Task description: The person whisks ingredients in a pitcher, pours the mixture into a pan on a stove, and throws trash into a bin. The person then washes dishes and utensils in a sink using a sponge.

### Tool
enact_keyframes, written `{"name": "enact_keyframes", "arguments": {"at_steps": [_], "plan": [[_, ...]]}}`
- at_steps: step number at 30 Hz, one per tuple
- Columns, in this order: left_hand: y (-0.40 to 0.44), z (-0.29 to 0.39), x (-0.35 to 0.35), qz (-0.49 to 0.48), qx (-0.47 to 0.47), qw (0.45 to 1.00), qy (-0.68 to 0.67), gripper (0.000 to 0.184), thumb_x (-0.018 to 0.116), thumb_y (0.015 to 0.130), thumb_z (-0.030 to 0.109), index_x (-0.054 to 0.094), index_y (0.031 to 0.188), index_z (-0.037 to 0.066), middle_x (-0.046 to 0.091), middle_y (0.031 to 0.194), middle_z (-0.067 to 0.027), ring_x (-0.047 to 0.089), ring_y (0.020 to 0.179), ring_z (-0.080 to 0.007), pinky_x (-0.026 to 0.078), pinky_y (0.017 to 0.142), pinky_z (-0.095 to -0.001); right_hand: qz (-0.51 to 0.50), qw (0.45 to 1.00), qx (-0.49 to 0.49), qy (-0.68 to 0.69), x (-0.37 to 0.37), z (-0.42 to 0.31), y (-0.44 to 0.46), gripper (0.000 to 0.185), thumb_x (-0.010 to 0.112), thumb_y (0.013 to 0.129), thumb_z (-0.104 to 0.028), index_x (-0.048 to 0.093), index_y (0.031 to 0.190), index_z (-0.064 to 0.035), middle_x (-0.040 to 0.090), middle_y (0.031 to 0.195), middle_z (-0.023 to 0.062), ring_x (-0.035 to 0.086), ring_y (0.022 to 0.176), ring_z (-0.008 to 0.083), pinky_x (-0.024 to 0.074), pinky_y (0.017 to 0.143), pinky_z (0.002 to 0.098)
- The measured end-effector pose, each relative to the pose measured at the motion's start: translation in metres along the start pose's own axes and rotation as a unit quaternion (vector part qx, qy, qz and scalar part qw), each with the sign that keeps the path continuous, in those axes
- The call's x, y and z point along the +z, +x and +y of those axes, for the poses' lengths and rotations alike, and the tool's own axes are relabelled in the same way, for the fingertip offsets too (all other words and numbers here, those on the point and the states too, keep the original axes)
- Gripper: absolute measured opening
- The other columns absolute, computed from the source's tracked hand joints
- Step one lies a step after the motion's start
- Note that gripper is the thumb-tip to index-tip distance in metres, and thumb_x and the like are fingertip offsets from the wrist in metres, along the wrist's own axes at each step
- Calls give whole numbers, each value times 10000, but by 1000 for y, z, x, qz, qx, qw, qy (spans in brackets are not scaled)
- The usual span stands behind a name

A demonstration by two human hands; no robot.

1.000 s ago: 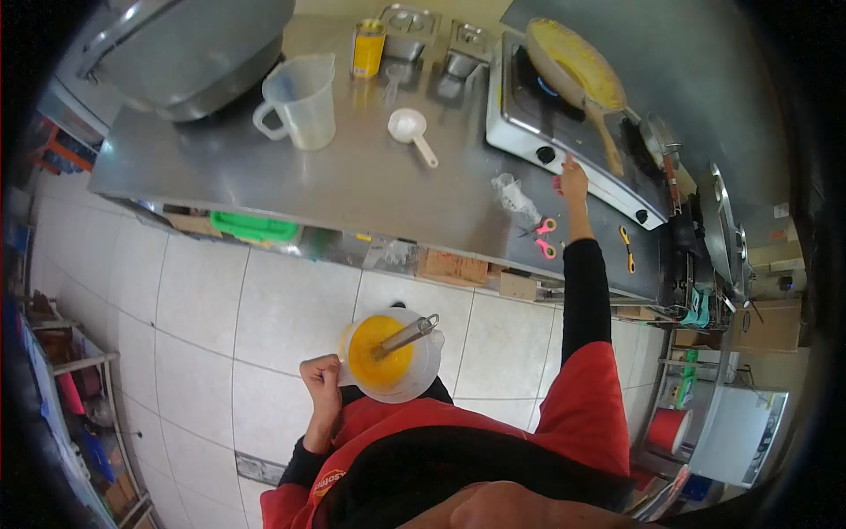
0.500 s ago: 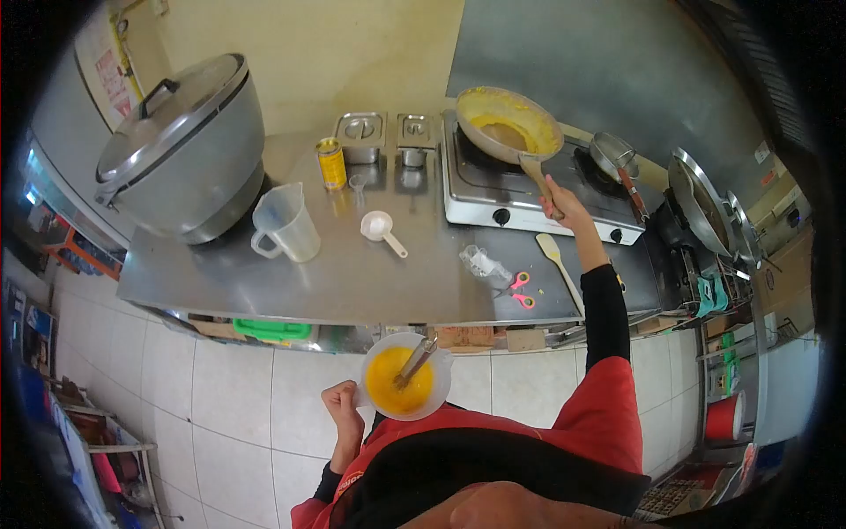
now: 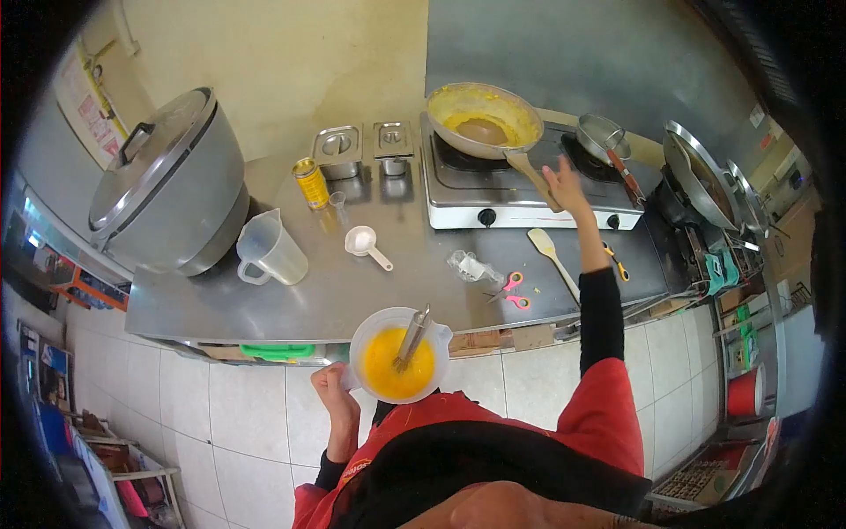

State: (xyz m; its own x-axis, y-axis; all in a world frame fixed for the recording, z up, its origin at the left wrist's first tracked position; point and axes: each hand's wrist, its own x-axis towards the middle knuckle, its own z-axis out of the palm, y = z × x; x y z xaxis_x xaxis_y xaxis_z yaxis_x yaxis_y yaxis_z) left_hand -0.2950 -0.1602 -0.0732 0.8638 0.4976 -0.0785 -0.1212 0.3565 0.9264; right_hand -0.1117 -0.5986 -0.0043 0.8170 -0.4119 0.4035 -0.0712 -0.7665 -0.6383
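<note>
My left hand (image 3: pixel 337 393) is closed around the handle of a white plastic measuring jug (image 3: pixel 442 339), held in front of my body off the counter's edge. Yellow-orange liquid (image 3: pixel 381 366) fills part of it, and a metal whisk (image 3: pixel 411 342) leans inside. Over the stove, my right hand (image 3: pixel 569 189) has its fingers apart just beside the handle (image 3: pixel 531 179) of a frying pan (image 3: pixel 442 104); I cannot tell whether they still touch it. The pan sits on the left burner, with yellow residue on its inner wall.
On the counter (image 3: pixel 397 300) are a clear jug (image 3: pixel 280 251), a measuring scoop (image 3: pixel 365 242), a yellow can (image 3: pixel 310 183), scissors (image 3: pixel 511 291), a spatula (image 3: pixel 551 251) and crumpled plastic (image 3: pixel 471 266). A big rice cooker (image 3: pixel 172 185) stands left. A strainer (image 3: pixel 603 134) rests on the stove's right burner.
My right hand has let go of its grip on the pan handle and its fingers have spread. The camera view has shifted slightly. My left hand still holds the jug.
</note>
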Motion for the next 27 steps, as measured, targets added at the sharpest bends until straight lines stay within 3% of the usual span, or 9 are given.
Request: {"name": "enact_keyframes", "arguments": {"at_steps": [1, 3, 5, 8, 10, 18, 20, 23, 27], "plan": [[2, -1, 1, 5, 8, 1000, -3, 219, 481, 660, 94, 387, 469, 44, 355, 475, 39, 302, 425, -45, 212, 397, -210, 296, 881, -231, -288, -2, -7, -7, 298, 486, 784, -329, 454, 838, -38, 506, 656, 69, 472, 441, 214, 415, 444, 307], [6, 4, 6, 1, 2, 1000, -8, 221, 481, 662, 95, 387, 469, 45, 354, 474, 39, 302, 425, -45, 213, 398, -210, 177, 971, -143, -80, -5, -52, -46, 226, 547, 728, -191, 451, 873, -46, 521, 752, 84, 521, 634, 271, 435, 567, 329], [10, 5, 6, -2, -7, 1000, -7, 223, 482, 664, 96, 388, 468, 47, 354, 474, 40, 303, 425, -45, 214, 398, -210, -97, 982, -96, -133, 27, -55, -83, 206, 562, 687, -103, 467, 866, -64, 509, 864, 68, 510, 770, 243, 433, 597, 299], [19, 3, -6, -13, -17, 999, 28, 246, 477, 670, 96, 356, 459, 61, 331, 468, 48, 284, 423, -41, 197, 394, -209, -125, 943, -222, -213, 82, -16, -88, 180, 538, 674, -78, 486, 846, -81, 484, 966, 45, 478, 864, 219, 428, 625, 291], [26, 3, -23, -123, -41, 991, 26, 218, 509, 674, 160, 432, 503, 50, 377, 498, 25, 347, 441, -66, 254, 387, -200, -59, 861, -420, -279, 104, 12, -73, 198, 515, 662, -72, 495, 858, -95, 484, 946, 25, 458, 904, 201, 424, 665, 296], [17, 6, -41, -4, -57, 998, 41, 195, 488, 678, 131, 448, 532, 9, 436, 539, -2, 371, 487, -70, 278, 457, -202, -185, 815, -469, -284, 131, 37, -38, 165, 560, 684, -184, 523, 820, -97, 487, 817, 30, 457, 899, 220, 416, 748, 300], [14, 1, -52, -37, -40, 996, 71, 241, 480, 684, 145, 375, 496, 38, 357, 509, 24, 308, 469, -59, 220, 430, -211, -190, 832, -455, -255, 139, 39, -40, 186, 598, 666, -203, 532, 793, -84, 505, 782, 46, 487, 825, 224, 424, 710, 302], [8, -4, -61, -35, -30, 997, 66, 291, 469, 690, 165, 289, 482, 69, 261, 496, 44, 231, 459, -53, 145, 417, -231, -85, 916, -358, -158, 150, 37, -52, 192, 653, 632, -147, 539, 750, -47, 546, 715, 62, 527, 675, 223, 425, 603, 309], [1, -9, -65, 0, -19, 998, 66, 323, 460, 698, 187, 241, 486, 84, 201, 497, 51, 183, 457, -52, 100, 421, -245, -21, 943, -302, -135, 168, 43, -64, 189, 639, 666, -174, 536, 752, -40, 538, 691, 67, 523, 612, 203, 410, 555, 304]]}}
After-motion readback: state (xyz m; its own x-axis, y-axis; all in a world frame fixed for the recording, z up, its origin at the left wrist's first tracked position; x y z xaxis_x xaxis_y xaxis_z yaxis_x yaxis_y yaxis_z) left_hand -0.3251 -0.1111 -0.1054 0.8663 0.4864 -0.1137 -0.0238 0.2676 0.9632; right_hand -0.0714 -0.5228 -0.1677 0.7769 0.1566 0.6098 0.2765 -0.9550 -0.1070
